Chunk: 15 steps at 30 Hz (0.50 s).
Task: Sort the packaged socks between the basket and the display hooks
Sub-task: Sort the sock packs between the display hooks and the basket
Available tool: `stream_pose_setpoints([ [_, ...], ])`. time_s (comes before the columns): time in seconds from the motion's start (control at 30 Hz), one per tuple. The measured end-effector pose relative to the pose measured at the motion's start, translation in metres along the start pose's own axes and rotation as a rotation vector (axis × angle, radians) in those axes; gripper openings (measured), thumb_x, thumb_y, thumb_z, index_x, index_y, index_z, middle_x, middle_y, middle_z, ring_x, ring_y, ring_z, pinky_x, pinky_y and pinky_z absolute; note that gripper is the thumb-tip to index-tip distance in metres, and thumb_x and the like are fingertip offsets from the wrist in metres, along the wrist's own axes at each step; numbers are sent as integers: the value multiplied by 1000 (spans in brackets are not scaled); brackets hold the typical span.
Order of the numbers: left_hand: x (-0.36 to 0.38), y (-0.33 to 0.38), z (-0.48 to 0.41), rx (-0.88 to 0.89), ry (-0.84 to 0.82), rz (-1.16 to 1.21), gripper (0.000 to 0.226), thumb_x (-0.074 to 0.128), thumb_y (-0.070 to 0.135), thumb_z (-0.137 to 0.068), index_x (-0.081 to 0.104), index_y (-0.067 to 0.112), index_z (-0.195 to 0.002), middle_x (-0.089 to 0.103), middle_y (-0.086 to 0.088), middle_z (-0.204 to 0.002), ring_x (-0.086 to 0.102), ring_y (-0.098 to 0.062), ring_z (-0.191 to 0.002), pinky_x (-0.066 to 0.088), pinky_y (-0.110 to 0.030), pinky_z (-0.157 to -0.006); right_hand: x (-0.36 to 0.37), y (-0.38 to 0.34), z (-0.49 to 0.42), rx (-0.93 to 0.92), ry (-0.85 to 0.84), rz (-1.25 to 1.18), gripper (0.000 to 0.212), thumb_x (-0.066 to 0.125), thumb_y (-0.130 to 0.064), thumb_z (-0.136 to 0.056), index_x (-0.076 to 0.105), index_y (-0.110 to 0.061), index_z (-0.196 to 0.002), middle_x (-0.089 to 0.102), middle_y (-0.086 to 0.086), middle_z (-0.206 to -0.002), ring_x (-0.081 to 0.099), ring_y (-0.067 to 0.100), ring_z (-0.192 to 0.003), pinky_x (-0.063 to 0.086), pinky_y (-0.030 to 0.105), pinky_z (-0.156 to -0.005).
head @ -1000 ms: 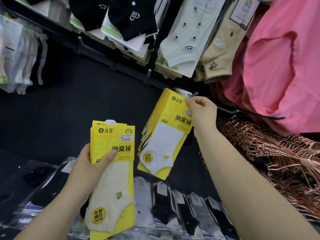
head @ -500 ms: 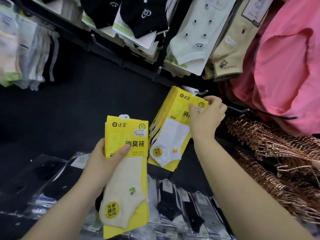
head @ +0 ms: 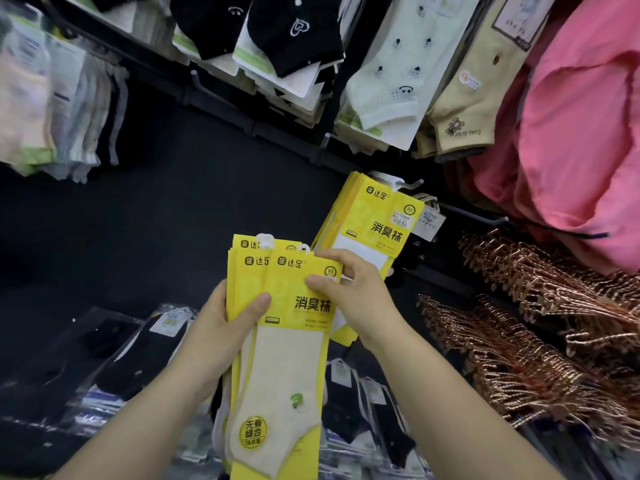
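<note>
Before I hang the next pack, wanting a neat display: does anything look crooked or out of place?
Only the held yellow packs: in the left hand they sit fanned, the front one offset right of those behind, the right hand pinching its top edge. The hooked yellow packs hang together.

Dark wall panel (head: 180, 216) carries the stock. Rail (head: 221, 102) runs from 11 to 2 o'clock and holds black socks (head: 294, 32), white socks (head: 384, 77) and beige socks (head: 471, 98). Hook (head: 412, 184) at 1 o'clock holds yellow packs (head: 375, 216). Bagged socks (head: 363, 407) lie overlapping at 6 o'clock; their support is hidden. Copper hangers (head: 540, 306) are piled at 3 o'clock.
</note>
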<state>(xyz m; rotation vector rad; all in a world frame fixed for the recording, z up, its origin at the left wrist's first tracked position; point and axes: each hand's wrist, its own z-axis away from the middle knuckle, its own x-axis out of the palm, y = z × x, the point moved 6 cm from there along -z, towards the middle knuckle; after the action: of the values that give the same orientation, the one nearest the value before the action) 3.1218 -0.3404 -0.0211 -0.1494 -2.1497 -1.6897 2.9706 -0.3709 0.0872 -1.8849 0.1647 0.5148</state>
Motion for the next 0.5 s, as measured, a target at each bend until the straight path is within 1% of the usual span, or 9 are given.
stream_pose_setpoints([
  [0.07, 2, -3, -1, 2, 7, 9, 53, 68, 55, -58, 59, 32, -105, 74, 12, -96, 72, -9, -85, 55, -25, -66, -8, 1, 2, -2, 2, 28, 28, 71, -10, -82, 65, -37, -91, 68, -4, -97, 70, 11, -83, 56, 21, -67],
  [0.13, 2, -5, -2, 1, 34, 14, 51, 68, 54, -58, 59, 32, -104, 74, 11, -96, 72, -9, -85, 53, -29, -69, -18, 0, 3, 9, 27, -29, 31, 68, -8, -84, 66, -38, -87, 68, -6, -95, 70, 7, -74, 53, 19, -59],
  [0.17, 1, -6, -3, 0, 45, 14, 50, 68, 53, -60, 59, 32, -104, 74, 11, -97, 72, -9, -86, 54, -29, -70, -24, 0, 3, 19, 46, -74, 32, 66, -7, -85, 66, -39, -85, 68, -5, -97, 70, 8, -73, 54, 21, -59],
  [0.2, 0, -6, -3, 0, 54, 10, 49, 68, 53, -61, 59, 32, -105, 74, 10, -98, 72, -10, -87, 54, -31, -71, -30, 0, 2, 29, 71, -106, 31, 66, -8, -86, 66, -38, -84, 68, -3, -101, 69, 9, -74, 55, 25, -62],
  [0.27, -4, -6, -4, 4, 65, -28, 47, 67, 54, -62, 59, 34, -105, 74, 11, -98, 71, -10, -88, 55, -34, -74, -43, 0, 2, 34, 141, -91, 15, 67, -20, -86, 65, -34, -80, 68, 0, -105, 66, 15, -79, 55, 35, -77],
  [0.3, -6, -6, -5, 10, 66, -56, 46, 67, 54, -63, 59, 36, -104, 73, 12, -98, 71, -9, -88, 56, -36, -75, -48, -1, 3, 34, 179, -76, 9, 67, -27, -85, 64, -31, -77, 69, 0, -103, 65, 19, -82, 55, 40, -83],
  [0.33, -7, -5, -5, 16, 65, -78, 45, 67, 55, -63, 59, 36, -103, 73, 13, -98, 71, -9, -88, 56, -37, -77, -51, -1, 4, 34, 209, -75, 11, 68, -31, -83, 65, -29, -74, 70, -1, -99, 66, 23, -86, 55, 42, -85],
  [0.4, -9, -4, -5, 23, 65, -91, 45, 68, 55, -64, 59, 35, -104, 73, 12, -99, 71, -10, -90, 56, -39, -77, -54, -2, 5, 41, 224, -118, 13, 70, -30, -82, 67, -27, -70, 72, -1, -93, 68, 25, -90, 57, 44, -84],
  [0.5, -11, -1, -5, 36, 78, -90, 45, 67, 54, -63, 59, 34, -103, 74, 12, -96, 71, -9, -87, 55, -34, -72, -59, -5, 4, 85, 218, -214, 8, 70, -21, -82, 71, -23, -73, 73, 7, -98, 67, 28, -95, 53, 51, -88],
])
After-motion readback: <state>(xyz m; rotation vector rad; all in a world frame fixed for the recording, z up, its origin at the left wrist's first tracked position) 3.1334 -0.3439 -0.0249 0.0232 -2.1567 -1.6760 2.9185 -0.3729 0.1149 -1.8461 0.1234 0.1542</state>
